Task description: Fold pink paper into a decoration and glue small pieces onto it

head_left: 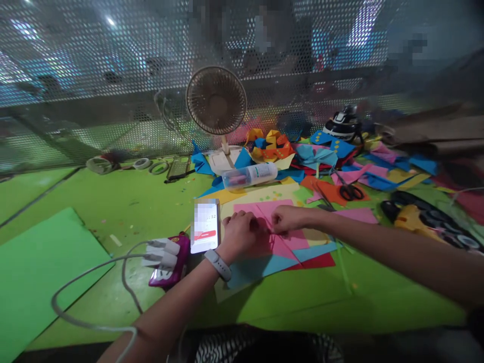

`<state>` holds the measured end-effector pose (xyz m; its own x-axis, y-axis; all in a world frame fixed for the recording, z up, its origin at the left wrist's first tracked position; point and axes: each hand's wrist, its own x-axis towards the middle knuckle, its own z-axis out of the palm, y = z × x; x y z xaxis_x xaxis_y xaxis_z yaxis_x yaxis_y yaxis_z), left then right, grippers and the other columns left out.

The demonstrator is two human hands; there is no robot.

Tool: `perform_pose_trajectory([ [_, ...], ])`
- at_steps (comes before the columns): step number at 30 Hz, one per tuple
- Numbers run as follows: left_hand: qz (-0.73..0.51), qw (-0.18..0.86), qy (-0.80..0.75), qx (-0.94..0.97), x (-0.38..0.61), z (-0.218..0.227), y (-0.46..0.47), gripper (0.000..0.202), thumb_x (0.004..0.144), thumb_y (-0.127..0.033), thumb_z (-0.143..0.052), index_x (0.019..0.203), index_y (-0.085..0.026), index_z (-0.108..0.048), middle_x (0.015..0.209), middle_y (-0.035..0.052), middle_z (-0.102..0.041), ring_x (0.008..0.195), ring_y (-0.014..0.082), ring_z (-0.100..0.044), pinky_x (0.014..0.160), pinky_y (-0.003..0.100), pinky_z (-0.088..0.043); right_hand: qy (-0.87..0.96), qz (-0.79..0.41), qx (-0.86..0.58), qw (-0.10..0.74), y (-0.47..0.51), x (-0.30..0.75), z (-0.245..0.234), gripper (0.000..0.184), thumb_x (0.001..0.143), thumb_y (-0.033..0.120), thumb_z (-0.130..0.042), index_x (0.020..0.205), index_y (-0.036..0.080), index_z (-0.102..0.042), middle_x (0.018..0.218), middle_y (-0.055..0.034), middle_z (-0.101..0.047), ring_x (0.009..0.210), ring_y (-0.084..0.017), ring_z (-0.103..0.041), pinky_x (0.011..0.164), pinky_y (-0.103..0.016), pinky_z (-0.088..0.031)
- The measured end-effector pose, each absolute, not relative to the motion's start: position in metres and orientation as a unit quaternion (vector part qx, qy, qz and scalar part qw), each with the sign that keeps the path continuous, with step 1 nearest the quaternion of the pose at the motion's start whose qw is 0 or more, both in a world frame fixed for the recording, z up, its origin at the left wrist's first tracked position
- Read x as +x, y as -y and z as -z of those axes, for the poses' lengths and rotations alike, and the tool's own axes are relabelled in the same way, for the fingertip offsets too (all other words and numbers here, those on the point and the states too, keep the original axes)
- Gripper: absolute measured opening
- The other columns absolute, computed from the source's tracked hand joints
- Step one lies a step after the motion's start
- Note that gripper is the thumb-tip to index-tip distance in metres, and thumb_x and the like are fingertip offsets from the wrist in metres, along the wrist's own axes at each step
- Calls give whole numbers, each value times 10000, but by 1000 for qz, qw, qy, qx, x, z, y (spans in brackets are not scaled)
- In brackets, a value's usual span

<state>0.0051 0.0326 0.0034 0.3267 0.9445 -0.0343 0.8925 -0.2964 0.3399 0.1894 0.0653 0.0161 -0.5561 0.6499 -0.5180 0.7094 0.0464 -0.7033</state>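
A sheet of pink paper lies in front of me, with a diagonal fold or edge running across it. My left hand rests on its left side, fingers bent and pressing it down. On the right, my right hand is closed, with its bent fingers at the fold near the middle of the sheet. The fingertips of both hands are partly hidden. Under the pink paper are light blue paper, red paper and a pale yellow sheet. A lit phone stands just left of my left hand.
A purple power bank with white plugs and a cable lies at left, near green card. Behind are a clear bottle, a fan, scissors and piled folded papers. A yellow-and-black object lies right.
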Motion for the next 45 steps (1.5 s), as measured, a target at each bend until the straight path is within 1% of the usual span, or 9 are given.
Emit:
perform_pose_trajectory([
  [3, -67, 157, -571, 803, 7, -5, -37, 223, 757, -399, -535, 812, -194, -605, 863, 73, -611, 827, 242, -558, 732, 355, -348, -723, 506, 469, 32, -65, 190, -18, 164, 648, 229, -571, 500, 161, -567, 444, 2, -584, 484, -138, -572, 537, -230, -444],
  [5, -52, 174, -568, 803, 7, -8, -43, 263, 727, -449, -562, 791, -198, -609, 833, 63, -618, 807, 244, -563, 726, 356, -347, -723, 506, 469, 34, -66, 190, -16, 142, 640, 221, -569, 511, 160, -572, 451, -1, -589, 491, -144, -580, 525, -230, -442],
  [7, -33, 210, -560, 801, 7, -11, -50, 305, 695, -487, -588, 775, -194, -619, 801, 59, -628, 783, 243, -569, 712, 346, -350, -723, 504, 471, 36, -68, 191, -13, 123, 634, 215, -567, 526, 158, -578, 462, -4, -598, 489, -146, -580, 516, -231, -438],
  [10, -7, 275, -541, 795, 7, -14, -60, 336, 644, -492, -635, 774, -182, -642, 768, 58, -644, 758, 232, -579, 675, 311, -358, -724, 500, 474, 37, -70, 192, -9, 95, 628, 205, -559, 552, 154, -583, 480, -8, -610, 478, -142, -575, 507, -230, -433],
  [14, 5, 303, -534, 789, 7, -15, -69, 342, 589, -481, -678, 751, -180, -665, 741, 42, -657, 736, 220, -585, 629, 283, -353, -723, 501, 475, 39, -71, 193, -5, 85, 629, 213, -556, 573, 154, -580, 482, -13, -613, 486, -152, -587, 504, -234, -437],
  [20, 12, 334, -532, 778, 3, -13, -74, 292, 584, -415, -684, 766, -187, -673, 710, 20, -664, 696, 195, -586, 591, 258, -358, -723, 505, 470, 36, -71, 194, -5, 119, 644, 250, -561, 572, 155, -568, 488, -17, -613, 496, -158, -597, 506, -236, -446],
  [31, -4, 367, -519, 772, -4, -5, -81, 307, 567, -323, -709, 832, -179, -648, 788, 31, -671, 689, 175, -592, 588, 241, -421, -721, 513, 464, 33, -71, 194, -3, 131, 658, 254, -568, 582, 148, -575, 490, -16, -611, 490, -148, -599, 495, -221, -453],
  [39, -12, 380, -511, 771, -7, 0, -81, 305, 581, -332, -687, 841, -178, -639, 822, 36, -671, 723, 187, -599, 569, 235, -421, -706, 531, 466, 48, -71, 191, -11, 101, 639, 212, -563, 567, 149, -594, 462, -2, -596, 498, -145, -598, 504, -221, -465],
  [45, -22, 400, -495, 771, -9, 3, -81, 285, 585, -270, -658, 852, -170, -645, 837, 45, -681, 744, 196, -611, 579, 237, -437, -702, 532, 471, 55, -71, 191, -12, 78, 616, 177, -558, 558, 148, -603, 464, 0, -603, 510, -139, -597, 526, -218, -461],
])
